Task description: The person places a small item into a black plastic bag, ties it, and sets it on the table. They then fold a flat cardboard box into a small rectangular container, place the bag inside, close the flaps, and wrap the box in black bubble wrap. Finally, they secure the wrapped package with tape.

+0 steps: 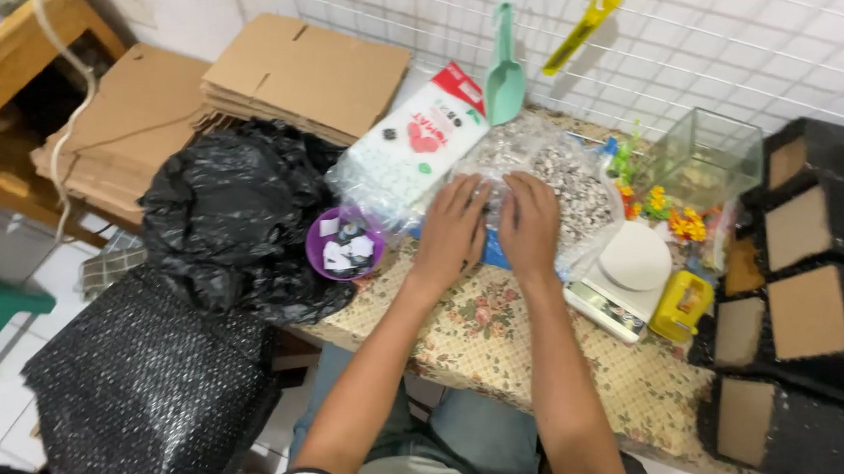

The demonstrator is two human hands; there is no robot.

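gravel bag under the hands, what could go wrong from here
The clear gravel bag is thin plastic, and both the left hand and right hand press on it; it might split and scatter stones. The purple bowl sits close to the left hand near the table edge, so a nudge could tip it off. The white scale crowds the right side.

A small purple plastic bowl [345, 243] with bits of paper in it sits on the flowery tablecloth [494, 334], right next to a big crinkly black plastic bag [233, 218]. Flat brown cardboard sheets [305, 72] lean by the tiled wall, and a green plastic scoop [505, 68] hangs on the white wire rack [707, 49]. A white kitchen scale with a round top [627, 276] sits near a small clear glass tank [702, 158].
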